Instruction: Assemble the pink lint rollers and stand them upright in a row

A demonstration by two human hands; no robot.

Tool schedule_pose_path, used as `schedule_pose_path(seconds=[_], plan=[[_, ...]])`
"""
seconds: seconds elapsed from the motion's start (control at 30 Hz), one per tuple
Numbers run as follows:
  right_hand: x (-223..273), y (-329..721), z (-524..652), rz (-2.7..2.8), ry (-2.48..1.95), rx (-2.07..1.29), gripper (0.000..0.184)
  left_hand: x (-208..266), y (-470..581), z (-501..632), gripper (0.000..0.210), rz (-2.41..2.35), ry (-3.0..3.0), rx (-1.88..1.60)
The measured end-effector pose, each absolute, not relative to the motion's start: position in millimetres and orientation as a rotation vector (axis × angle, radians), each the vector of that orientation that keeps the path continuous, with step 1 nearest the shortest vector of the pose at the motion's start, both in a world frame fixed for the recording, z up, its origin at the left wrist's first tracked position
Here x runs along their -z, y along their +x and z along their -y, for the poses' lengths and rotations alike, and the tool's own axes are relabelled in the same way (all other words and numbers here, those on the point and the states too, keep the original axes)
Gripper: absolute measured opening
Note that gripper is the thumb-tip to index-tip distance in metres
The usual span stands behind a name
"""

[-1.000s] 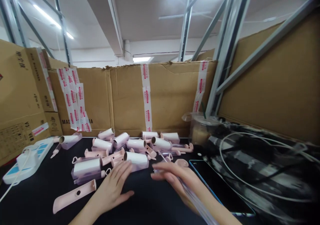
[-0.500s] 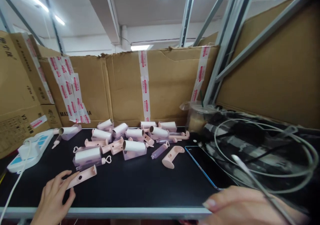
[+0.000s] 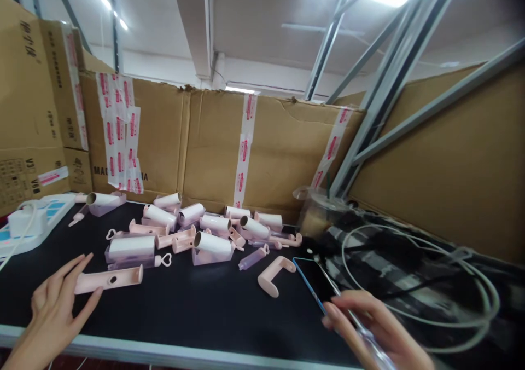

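At the left front, my left hand [image 3: 57,304] has its thumb and fingers on either side of one end of a pink plastic bracket [image 3: 127,278], which has a round hole and upturned ends. That bracket is at the table surface. My right hand [image 3: 369,321] is closed around a screwdriver [image 3: 361,326] with a clear handle and thin metal shaft. The shaft points forward and left over a blue-edged phone [image 3: 314,279]. Between the hands lies another pink bracket [image 3: 274,277], apart from both.
White rolls in clear lilac cases [image 3: 213,244] and several pink parts lie across the black table [image 3: 184,310]. A power strip [image 3: 49,217] is at the left. A plastic drink cup [image 3: 318,217] and coiled white cable [image 3: 410,321] stand right. Cardboard walls [image 3: 213,145] enclose the back.
My right hand has moved left and inward with the screwdriver, its shaft now over the phone. The bracket at my left hand lies more level. The camera view has tilted.
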State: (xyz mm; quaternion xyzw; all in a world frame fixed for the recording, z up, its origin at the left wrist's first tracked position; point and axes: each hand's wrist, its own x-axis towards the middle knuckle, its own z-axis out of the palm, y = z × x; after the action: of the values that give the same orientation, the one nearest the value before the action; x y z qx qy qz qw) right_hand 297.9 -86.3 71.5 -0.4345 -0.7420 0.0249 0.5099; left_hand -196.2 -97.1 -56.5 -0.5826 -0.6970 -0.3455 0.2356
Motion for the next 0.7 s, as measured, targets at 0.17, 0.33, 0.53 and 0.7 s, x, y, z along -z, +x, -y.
schedule_pose_path(seconds=[0.17,0.33,0.53,0.7], plan=[[-40,311,50,1.909,-1.203,0.222,0.028,43,-188,103,0.076,1.868,-1.615,0.932],[-52,331,5,2.079,-1.369,0.458,0.031,36,-185,106,0.073,1.913,-1.623,0.938],[-75,347,-53,2.373,-1.819,0.595,0.021,44,-192,103,0.072,1.869,-1.615,0.939],[-76,346,-82,2.283,-1.924,0.701,0.021,46,-191,100,0.068,1.911,-1.569,0.948]])
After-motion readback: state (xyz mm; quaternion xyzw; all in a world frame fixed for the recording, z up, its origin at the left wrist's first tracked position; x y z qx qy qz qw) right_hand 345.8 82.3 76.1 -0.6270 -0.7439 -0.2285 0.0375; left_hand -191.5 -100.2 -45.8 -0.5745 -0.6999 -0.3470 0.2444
